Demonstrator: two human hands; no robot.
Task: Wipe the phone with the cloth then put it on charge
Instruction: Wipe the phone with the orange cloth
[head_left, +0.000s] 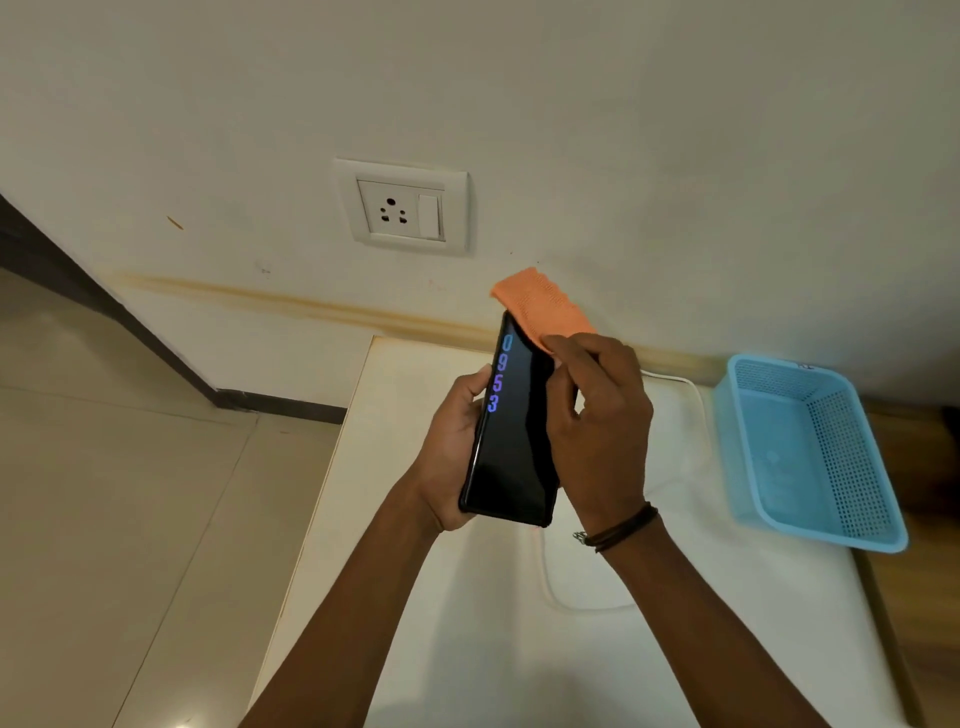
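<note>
- Cradling the slim black glass-fronted phone (511, 431) from its left edge and back, the left hand (452, 452) holds it up above the white tabletop (415, 597), with its long axis running away from the person and tilted slightly right.
- The right hand (597, 421) pinches a small orange woven cloth (540, 304) and presses it on the phone's far, upper-right corner, so the unwiped screen lies back toward the person from that grip.
- A wiping stroke would likely travel down that long axis.
- Lit digits on the screen read 0, 9, 5, 3, stacked along the left side.
- A thin white cable (550, 587) lies on the tabletop under the hands; the white wall socket plate (402, 208) shows no readable brand.
</note>
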